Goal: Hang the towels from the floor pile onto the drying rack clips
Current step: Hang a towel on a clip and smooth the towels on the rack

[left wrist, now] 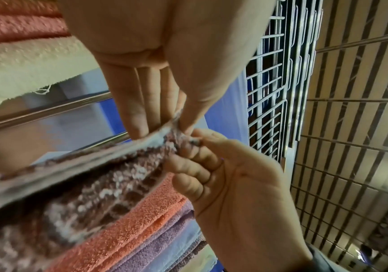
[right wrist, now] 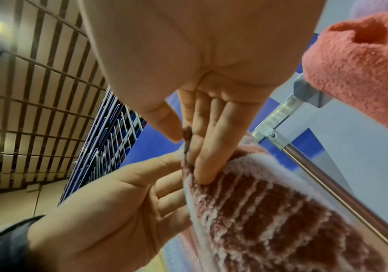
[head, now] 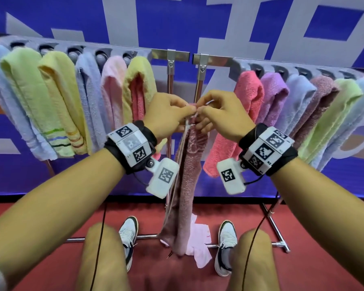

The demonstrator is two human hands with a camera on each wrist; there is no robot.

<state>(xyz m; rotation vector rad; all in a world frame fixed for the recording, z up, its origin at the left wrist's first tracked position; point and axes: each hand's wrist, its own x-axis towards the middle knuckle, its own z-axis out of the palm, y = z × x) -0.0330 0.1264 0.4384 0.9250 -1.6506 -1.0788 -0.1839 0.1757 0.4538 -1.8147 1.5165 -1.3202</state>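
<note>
Towel (head: 186, 164) edge pinched by both hands' grip.

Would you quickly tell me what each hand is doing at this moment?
Left hand: closed, pinching the top edge of the dusky pink towel.
Right hand: closed, pinching the same top edge beside it.

The right hand (right wrist: 197, 77) fills the top of the right wrist view, its palm facing the camera. Its thumb and fingers (right wrist: 211, 147) close in a grip on the top edge of a dusty-pink ribbed towel (right wrist: 269, 211), which runs down toward the lower right. The left hand (right wrist: 109, 217) reaches in from the lower left and meets the same edge. A coral towel (right wrist: 356, 73) hangs at upper right on the rack rail (right wrist: 281, 110).
</note>
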